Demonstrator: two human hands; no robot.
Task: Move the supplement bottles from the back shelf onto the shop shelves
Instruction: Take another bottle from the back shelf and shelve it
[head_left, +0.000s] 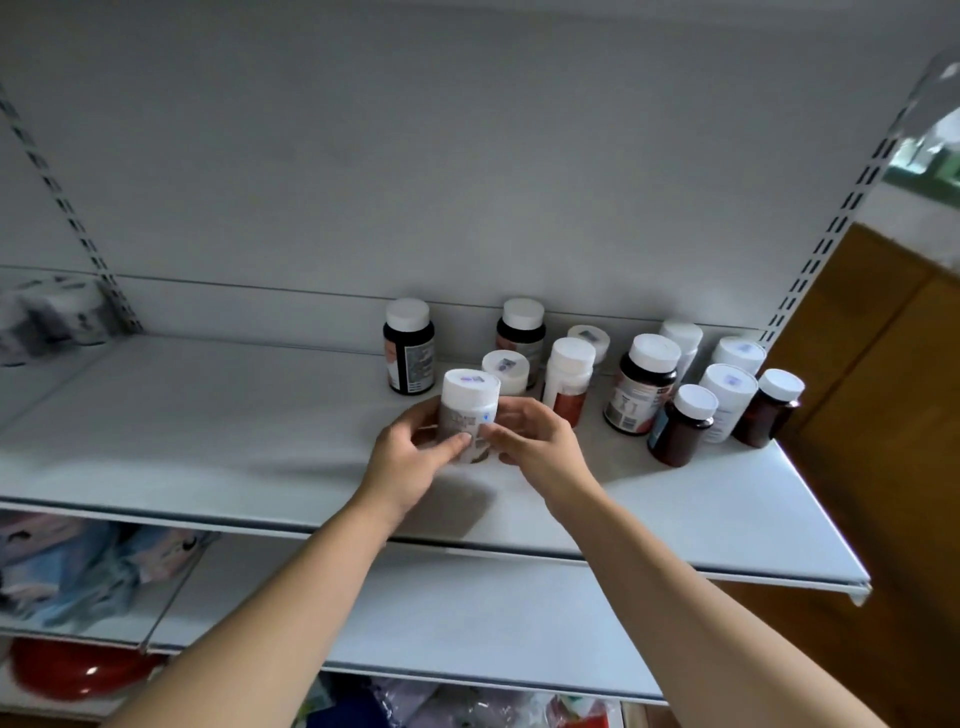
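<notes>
- Both forearms are reaching in from 6 o'clock, with the left hand (410, 457) and right hand (535, 441) each curling fingers and thumb round one white-capped bottle (467, 410) from opposite sides.
- It's sitting upright, low over the shop shelf (208, 441); can't tell if it's touching down.
- Risk imo: a neighbour bottle (505, 370) is standing just behind at 1 o'clock, so careless knuckles could be toppling it into the cluster (644, 384) at 3 o'clock.

I hold one white-capped supplement bottle (470, 415) upright, mid-way along the white shelf (208, 441); the other bottles (644, 387), white and dark brown, stand clustered at two o'clock.
</notes>
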